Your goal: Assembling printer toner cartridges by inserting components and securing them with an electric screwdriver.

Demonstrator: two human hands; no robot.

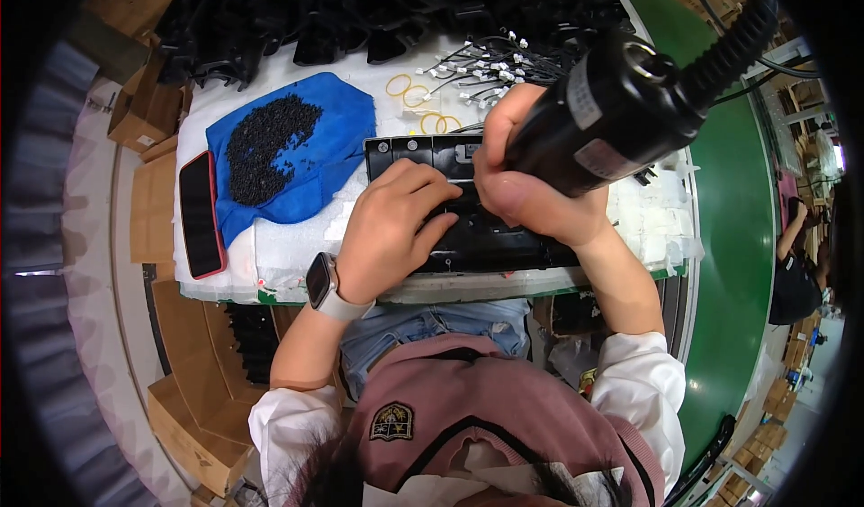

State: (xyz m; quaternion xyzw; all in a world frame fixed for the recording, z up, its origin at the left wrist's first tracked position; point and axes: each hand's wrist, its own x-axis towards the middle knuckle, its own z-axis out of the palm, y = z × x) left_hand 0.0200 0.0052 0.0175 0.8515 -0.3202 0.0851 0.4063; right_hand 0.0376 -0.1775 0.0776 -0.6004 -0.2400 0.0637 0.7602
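"Two hands work close together here. Where is the black panel [508, 251] they share?"

"It lies on the desk [292, 260], just inside the near edge and around the middle of it."

"And the right hand [538, 172]?"

"Wrapped firmly round a thick black power driver [598, 116], fingers on one side, thumb on the other. The tool leans over the panel, its hose running off past the desk's far right corner."

"The left hand [400, 224]?"

"It's over the panel, fingers bent, thumb and forefinger reaching toward the driver's working end. I can't tell whether they pinch a small piece or only steady the panel."

"So which step is this?"

"I'd judge it's fastening: seating one of the small black pieces, perhaps screws, with the driver. A heap of those pieces [263, 152] sits on a blue cloth [344, 129] toward the desk's left edge, beside a phone [202, 216]."

"Is the tip on its mark?"

"Hidden behind the right hand, so I can't say."

"What does the next move call for?"

"Probably the driver held square to its hole, with steady downward pressure, the panel kept from sliding, and the left fingertips clear of the bit."

"And the leads with white plugs [490, 64], nearer the far edge?"

"Neither hand touches those."
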